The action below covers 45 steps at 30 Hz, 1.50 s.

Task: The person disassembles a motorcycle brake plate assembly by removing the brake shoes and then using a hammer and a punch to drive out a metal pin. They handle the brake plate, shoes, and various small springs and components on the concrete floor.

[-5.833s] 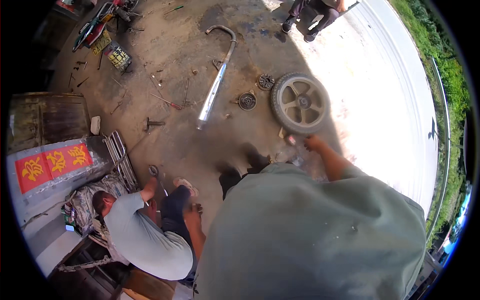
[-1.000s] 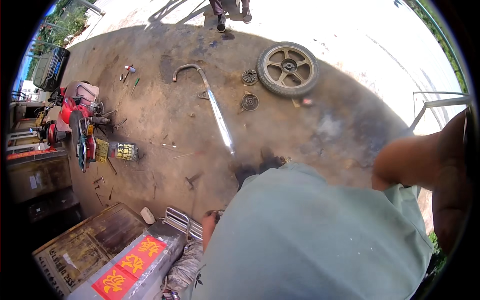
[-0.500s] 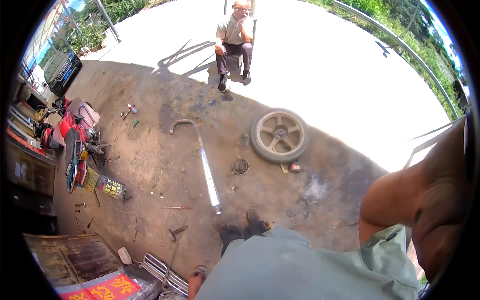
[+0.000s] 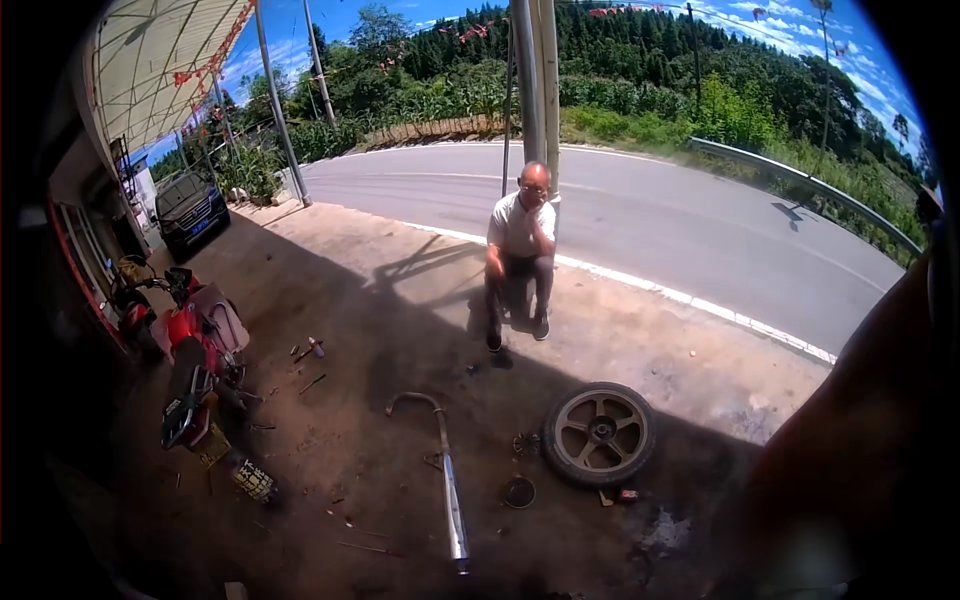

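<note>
Neither of my hands shows. My raised right arm (image 4: 850, 430) is a dark, blurred shape along the right edge; its hand lies outside the picture. On the shaded ground ahead lies a motorcycle exhaust pipe (image 4: 453, 505), with a shiny silver muffler and a curved brownish front tube. To its right a spoked motorcycle wheel with its tyre (image 4: 600, 434) lies flat. Between them are a dark round part (image 4: 519, 491) and a smaller gear-like part (image 4: 526, 443). A small red box (image 4: 628, 495) sits just below the wheel.
A red motorcycle (image 4: 195, 345) stands at the left, a dark car (image 4: 190, 215) behind it. A person (image 4: 522, 235) sits in front of a metal post (image 4: 535, 90). Beyond run a road (image 4: 680, 200) and a guardrail (image 4: 800, 180). A green-handled tool (image 4: 312, 383) lies left of the exhaust.
My view has tilted up, bringing in road, trees and sky. My torso and a hand at the bottom have left the picture. The right arm stays raised. The picture is darker.
</note>
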Each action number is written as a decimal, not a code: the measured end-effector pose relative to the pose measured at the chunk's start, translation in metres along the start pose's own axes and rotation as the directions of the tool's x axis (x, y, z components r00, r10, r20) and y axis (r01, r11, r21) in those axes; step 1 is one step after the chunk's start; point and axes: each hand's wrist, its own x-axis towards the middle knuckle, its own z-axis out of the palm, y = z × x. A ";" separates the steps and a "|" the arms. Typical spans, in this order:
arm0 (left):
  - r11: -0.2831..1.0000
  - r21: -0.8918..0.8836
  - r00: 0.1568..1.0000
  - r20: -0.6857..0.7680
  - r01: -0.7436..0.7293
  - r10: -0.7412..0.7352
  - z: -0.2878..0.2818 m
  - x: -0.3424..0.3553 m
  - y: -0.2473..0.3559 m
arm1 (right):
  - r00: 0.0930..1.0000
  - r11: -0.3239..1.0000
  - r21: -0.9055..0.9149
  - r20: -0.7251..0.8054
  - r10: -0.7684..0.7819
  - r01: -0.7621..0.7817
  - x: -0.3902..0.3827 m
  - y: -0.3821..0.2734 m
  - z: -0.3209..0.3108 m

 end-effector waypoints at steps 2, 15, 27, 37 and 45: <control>0.998 -0.043 0.999 0.025 0.043 -0.042 0.019 0.016 0.011 | 1.000 1.000 -0.004 0.007 -0.030 0.030 -0.003 0.002 0.005; 0.990 -0.110 0.993 0.069 -0.090 0.098 0.092 0.064 0.032 | 0.998 0.993 0.114 0.062 0.000 -0.007 -0.032 -0.016 0.035; 0.932 -0.310 0.982 0.097 0.186 -0.164 0.074 -0.058 0.016 | 0.737 0.849 -0.155 0.434 0.517 -0.505 -0.092 -0.058 0.066; 0.897 -0.355 0.963 0.035 0.263 -0.268 0.090 -0.075 -0.013 | 0.125 0.801 -0.338 0.884 0.450 -0.495 -0.323 -0.023 0.144; 0.857 -0.421 0.941 -0.027 0.295 -0.337 0.156 -0.102 -0.079 | -0.717 0.656 -0.730 0.561 0.415 -0.191 -0.522 0.068 -0.042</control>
